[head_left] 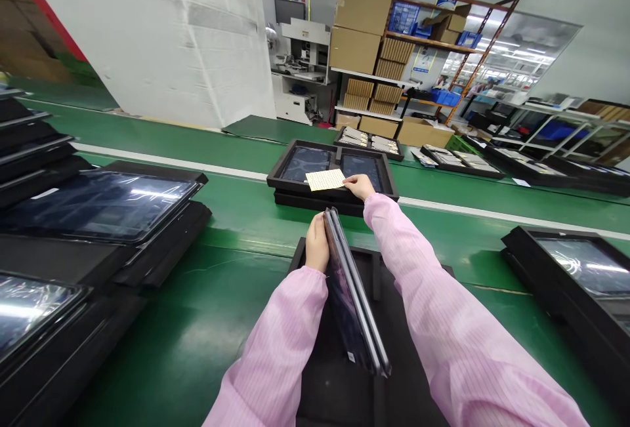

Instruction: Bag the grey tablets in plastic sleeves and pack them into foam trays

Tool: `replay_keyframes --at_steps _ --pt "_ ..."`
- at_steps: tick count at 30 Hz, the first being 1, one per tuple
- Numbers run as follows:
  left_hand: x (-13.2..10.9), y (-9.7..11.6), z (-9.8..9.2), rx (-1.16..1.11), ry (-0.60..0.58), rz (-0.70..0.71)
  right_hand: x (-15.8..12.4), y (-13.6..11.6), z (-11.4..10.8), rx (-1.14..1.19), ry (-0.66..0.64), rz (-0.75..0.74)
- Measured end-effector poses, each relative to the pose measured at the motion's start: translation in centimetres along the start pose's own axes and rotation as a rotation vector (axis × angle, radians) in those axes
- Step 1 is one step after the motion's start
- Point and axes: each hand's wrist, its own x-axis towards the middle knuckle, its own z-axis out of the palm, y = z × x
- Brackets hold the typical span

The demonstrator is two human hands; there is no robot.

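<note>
My left hand (317, 243) is closed around the upper end of two flat screen panels (352, 296), which stand on edge side by side, tilted, over a black foam tray (335, 397). Between the fingertips of my right hand (360, 185) is a pale yellow sticker sheet (325, 180) marked with rows of small dots. That sheet hovers at the front of a farther black tray (280, 184), whose two compartments each show a dark screen. My right forearm passes over the near tray and covers part of it.
Stacks of black trays with screens (113, 204) fill the left side. Another tray with screens (585, 263) lies at the right. Trays of small pale parts (462, 159) line the green bench's far side (236, 161). Behind stand shelves with cardboard boxes (361, 14).
</note>
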Motion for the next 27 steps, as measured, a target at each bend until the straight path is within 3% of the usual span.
replay_keyframes --at_steps 8,12,21,27 --pt "0.1 0.1 0.1 -0.019 -0.016 0.026 -1.7 -1.9 -1.9 0.268 0.116 0.045" --pt "0.1 0.3 0.2 -0.042 -0.014 0.039 -4.9 -2.8 -3.2 0.433 0.124 0.028" --pt "0.2 -0.1 0.4 -0.070 -0.031 0.083 -20.3 -3.4 -5.7 0.689 -0.231 0.035" --pt "0.4 -0.5 0.4 -0.080 -0.049 0.101 -26.1 -3.4 -6.7 0.651 -0.435 0.090"
